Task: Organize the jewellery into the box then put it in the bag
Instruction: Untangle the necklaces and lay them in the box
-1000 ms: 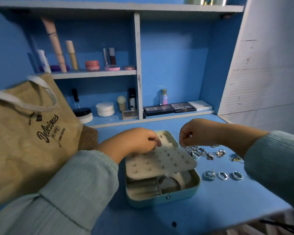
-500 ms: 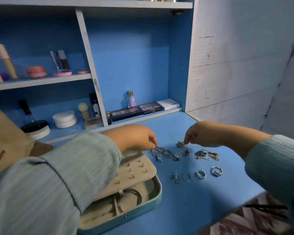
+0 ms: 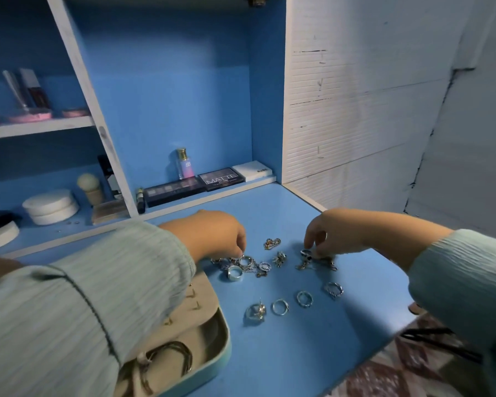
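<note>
Jewellery cluster [image 3: 245, 265]: your pile of silver rings and chain pieces lies on the blue bench [image 3: 298, 353] at mid-frame, just right of the box
Wide ring [image 3: 234, 273]: the broad silver band sits at the lower left edge of that cluster
Gold piece [image 3: 272, 243]: a small gold-toned item lies alone just above and right of the cluster
Spiky piece [image 3: 279, 258]: it rests between the cluster and your right hand
Ring row [image 3: 294, 302]: four rings lie in a rising line, lower centre to centre right, well apart from the box
Box [image 3: 212, 365]: your pale blue jewellery box lies open at the lower left; its cream peg insert [image 3: 201, 299] is tilted over the tray and dark bangles [image 3: 172, 356] lie in the compartment below
Left hand [image 3: 212, 236]: your fingers are curled down onto the top of the cluster; the grip looks pinched on a piece there, but which one you hold is hidden by the fingers
Right hand [image 3: 335, 236]: centre right, fingertips pinching a dark-stoned ring [image 3: 306, 252] above a gold chain tangle [image 3: 317, 262]
Sleeves: your left sleeve [image 3: 83, 305] covers most of the box
Shelves: palettes [image 3: 195, 183], a small purple bottle [image 3: 185, 164] and white jars [image 3: 50, 206] stand behind, in the middle and left of the frame
</note>
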